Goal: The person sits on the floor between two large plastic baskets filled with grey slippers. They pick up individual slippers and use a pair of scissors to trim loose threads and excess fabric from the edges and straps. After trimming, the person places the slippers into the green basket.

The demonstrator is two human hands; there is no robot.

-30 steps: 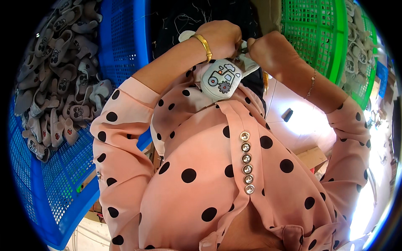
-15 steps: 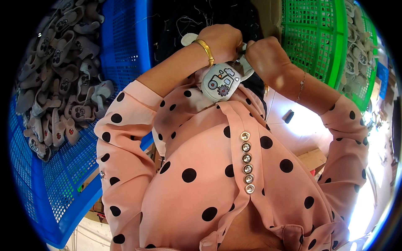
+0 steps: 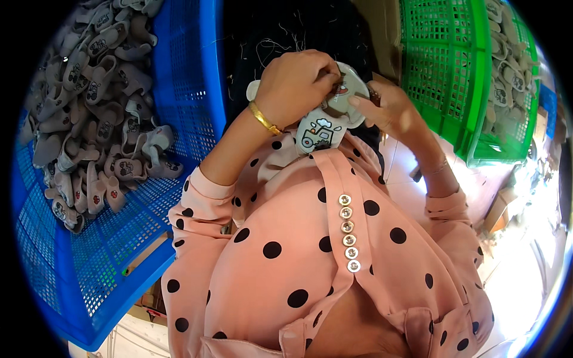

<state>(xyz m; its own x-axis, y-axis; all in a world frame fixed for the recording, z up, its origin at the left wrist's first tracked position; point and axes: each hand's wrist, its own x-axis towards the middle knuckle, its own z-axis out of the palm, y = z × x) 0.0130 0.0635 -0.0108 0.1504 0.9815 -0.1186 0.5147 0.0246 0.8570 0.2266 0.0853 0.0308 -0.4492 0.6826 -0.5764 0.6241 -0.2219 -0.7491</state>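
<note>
A pale slipper (image 3: 321, 131) with a cartoon tractor print lies in front of my waist, just below my hands. Above it, a second pale slipper (image 3: 349, 106) with a darker patch and a small red print is between my hands. My left hand (image 3: 298, 80), with a gold bangle at the wrist, is closed with its fingertips at this slipper's upper edge. The thumb of my right hand (image 3: 391, 107) presses on its right side, with the fingers curled behind. A further pale rounded end (image 3: 253, 90) shows left of my left hand.
At left stands a blue perforated crate (image 3: 190, 77) with a heap of greyish printed slippers (image 3: 98, 101). A green crate (image 3: 441, 65) is at right, with more slippers (image 3: 507, 83) beyond its near wall. Loose threads lie on dark cloth (image 3: 286, 30) on my lap.
My hands have come down slightly. Both fists have loosened and turned, bringing the second slipper's darker face and red print into view. The tractor-print slipper has shifted a little right and down.
</note>
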